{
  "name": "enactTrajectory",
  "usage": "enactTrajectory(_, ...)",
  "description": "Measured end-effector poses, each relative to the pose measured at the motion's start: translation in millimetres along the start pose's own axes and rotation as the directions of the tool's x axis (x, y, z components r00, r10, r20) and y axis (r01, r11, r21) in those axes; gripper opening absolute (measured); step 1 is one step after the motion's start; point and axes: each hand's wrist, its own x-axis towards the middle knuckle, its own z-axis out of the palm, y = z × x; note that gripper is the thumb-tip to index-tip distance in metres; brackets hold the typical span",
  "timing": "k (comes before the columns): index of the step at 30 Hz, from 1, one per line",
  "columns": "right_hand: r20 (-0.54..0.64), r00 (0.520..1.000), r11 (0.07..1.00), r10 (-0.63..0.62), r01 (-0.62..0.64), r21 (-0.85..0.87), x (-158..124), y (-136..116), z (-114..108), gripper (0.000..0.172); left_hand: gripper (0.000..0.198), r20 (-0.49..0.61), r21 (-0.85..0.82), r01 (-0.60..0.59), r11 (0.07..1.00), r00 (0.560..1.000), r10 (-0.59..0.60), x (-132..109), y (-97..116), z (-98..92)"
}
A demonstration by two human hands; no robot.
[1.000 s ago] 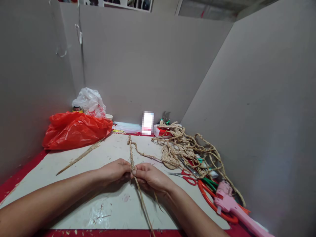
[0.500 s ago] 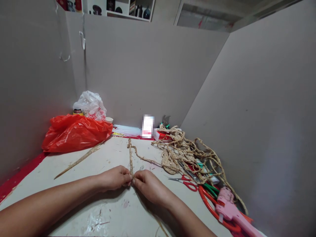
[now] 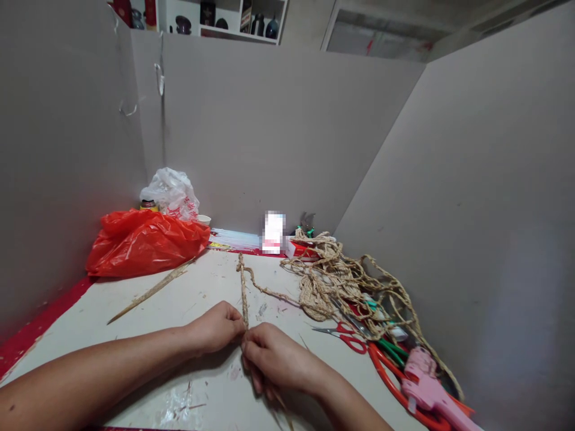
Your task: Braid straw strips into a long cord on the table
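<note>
Head view: I've got the braid (image 3: 244, 293) by its near end.
Right hand (image 3: 281, 359): nearer me, fingers curled round loose strands (image 3: 287, 413).
Left hand (image 3: 220, 328): just beyond, fingertips pinching the braid.
Bench (image 3: 215, 275): braid lies lengthwise, away from the fingers.
Red bag (image 3: 148, 244): far left, contents hidden.
Cup (image 3: 203, 220): just behind, inside unseen.

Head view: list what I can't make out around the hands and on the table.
All in the head view:
- Braid: its lower end is covered by the left hand and right hand.
- Jar: lower part hidden behind the red bag.
- Glue gun: handle cut off by the bottom edge.
- White object: pixelated, details unreadable.
</note>
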Motion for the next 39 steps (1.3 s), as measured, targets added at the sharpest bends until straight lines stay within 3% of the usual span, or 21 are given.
enactTrajectory(1,0.003,1.000,0.999,0.028,-0.028,-0.026,-0.9,-1.9,5.1,0.023,0.015,-0.006,-0.030,0.024,0.999,1.000,-0.024,-1.5,1.9,1.1)
enactTrajectory(3,-0.100,0.995,0.987,0.019,-0.034,-0.155,-4.1,-6.1,13.2,0.025,0.018,0.003,-0.080,0.084,0.993,0.996,-0.084,-3.9,5.2,2.5)
enactTrajectory(5,-0.240,0.968,0.952,-0.066,-0.011,-0.305,-8.4,-10.0,16.8,0.026,0.021,0.014,-0.111,0.126,0.986,0.992,-0.125,-4.8,6.3,3.3)
enactTrajectory(7,-0.267,0.954,0.927,-0.140,0.031,-0.373,-13.3,-12.7,15.6,0.025,0.023,0.017,-0.134,0.138,0.981,0.990,-0.137,-4.3,4.7,3.9)
enactTrajectory(10,-0.030,0.988,0.958,-0.155,0.142,-0.249,-20.0,-14.8,6.6,0.022,0.020,0.031,-0.143,0.120,0.983,0.993,-0.116,-2.0,-0.2,4.7)
enactTrajectory(12,0.145,0.982,0.989,-0.117,0.128,-0.069,-22.6,-14.9,-2.5,0.024,0.019,0.030,-0.120,0.122,0.985,0.992,-0.119,-0.9,-2.3,5.1)
enactTrajectory(13,0.175,0.979,0.995,-0.104,0.104,0.006,-22.8,-14.3,-7.7,0.026,0.018,0.020,-0.104,0.126,0.986,0.992,-0.125,-0.8,-2.5,5.2)
enactTrajectory(15,0.086,0.991,0.992,-0.105,0.098,0.081,-20.3,-10.8,-18.3,0.031,0.018,0.007,-0.083,0.128,0.988,0.992,-0.128,-1.6,-1.3,5.2)
enactTrajectory(18,-0.158,0.981,0.989,-0.114,0.128,0.078,-9.8,0.8,-32.2,0.034,0.017,0.025,-0.068,0.126,0.990,0.992,-0.125,-4.6,2.3,5.0)
enactTrajectory(21,-0.269,0.961,0.991,-0.057,0.086,0.099,3.7,14.2,-39.5,0.034,0.018,0.032,-0.055,0.136,0.989,0.990,-0.134,-7.2,3.9,6.0)
enactTrajectory(25,-0.286,0.958,0.993,-0.021,0.053,0.105,14.7,23.4,-38.3,0.034,0.026,0.023,-0.134,0.133,0.982,0.991,-0.131,-6.5,0.5,10.5)
enactTrajectory(31,-0.239,0.970,0.989,-0.040,0.072,0.129,17.2,20.8,-33.5,0.035,0.029,0.178,-0.374,0.251,0.893,0.964,-0.197,1.8,-8.9,16.9)
enactTrajectory(35,-0.302,0.952,0.990,-0.037,0.076,0.117,21.0,-0.5,-40.8,0.030,0.026,0.195,-0.366,0.269,0.891,0.958,-0.209,3.9,-9.3,17.6)
enactTrajectory(39,-0.337,0.928,0.987,-0.157,0.156,-0.031,44.0,-42.1,-42.8,0.017,0.019,0.161,-0.349,0.252,0.902,0.965,-0.207,5.0,-6.7,20.3)
